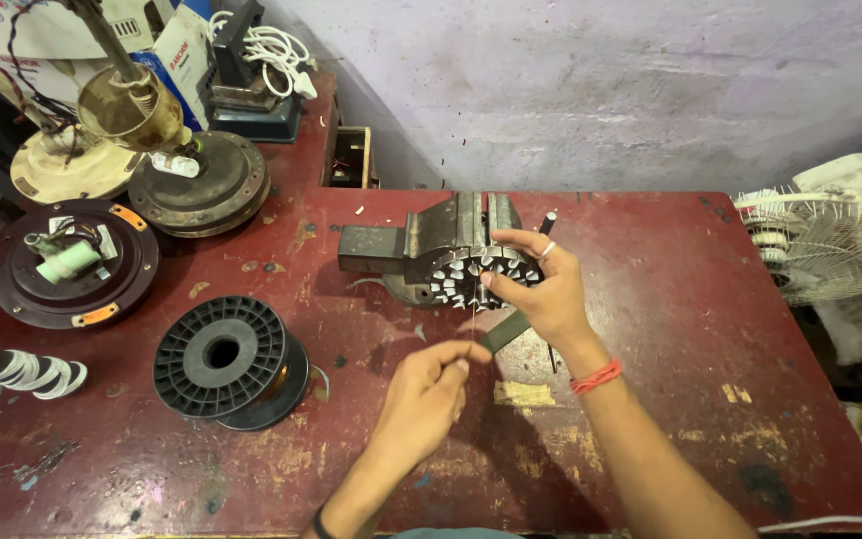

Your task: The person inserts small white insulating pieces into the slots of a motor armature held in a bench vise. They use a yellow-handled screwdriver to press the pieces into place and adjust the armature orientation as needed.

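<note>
Stator core (481,274) clamped in vise (421,250), mid-counter toward far edge | right hand (541,289) cups its rim | left hand (431,384) nearer front edge, pinching thin wire (472,321) running straight up to core.

On the red workbench (650,399) to your left lies a black plastic spool (226,361). Beyond it sit three round fan motor housings (67,265), one dark, one brown, one cream. A roll of white tape rests at the far left edge (22,371). A white wire fan guard (820,245) stands at your right.
</note>
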